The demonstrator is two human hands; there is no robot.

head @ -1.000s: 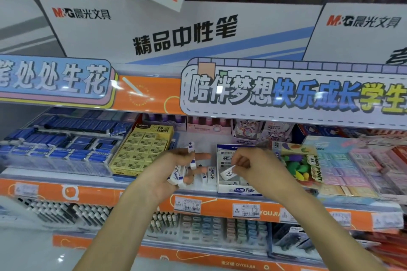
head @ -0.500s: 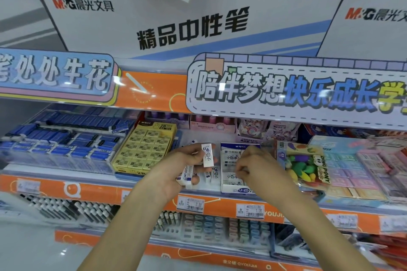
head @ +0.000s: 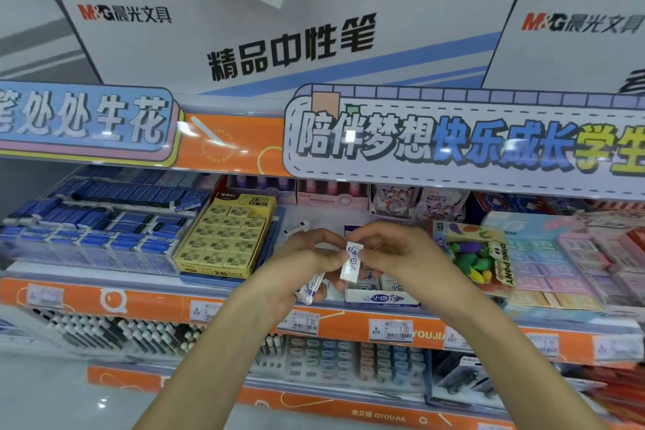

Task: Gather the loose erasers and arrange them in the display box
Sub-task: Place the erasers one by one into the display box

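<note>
A white eraser [head: 351, 262] with blue print stands upright between both hands, pinched by fingertips of my left hand [head: 303, 260] and my right hand [head: 394, 251]. My left hand also holds several more white erasers [head: 311, 286] in its palm. Just below and behind the hands sits the white and blue display box [head: 380, 297] on the shelf, with a few erasers inside; most of it is hidden by my right hand. One loose eraser [head: 296, 228] lies on the white shelf behind my left hand.
A yellow box of 2B erasers [head: 227, 237] stands left of the hands, blue erasers [head: 94, 223] further left. A box of colourful vegetable erasers [head: 478, 255] and pastel eraser boxes [head: 572, 262] lie right. The orange shelf edge [head: 139, 300] carries price tags.
My right hand has left the display box and come up to meet my left hand. Both hands now pinch one eraser that the left fingers were holding up.
</note>
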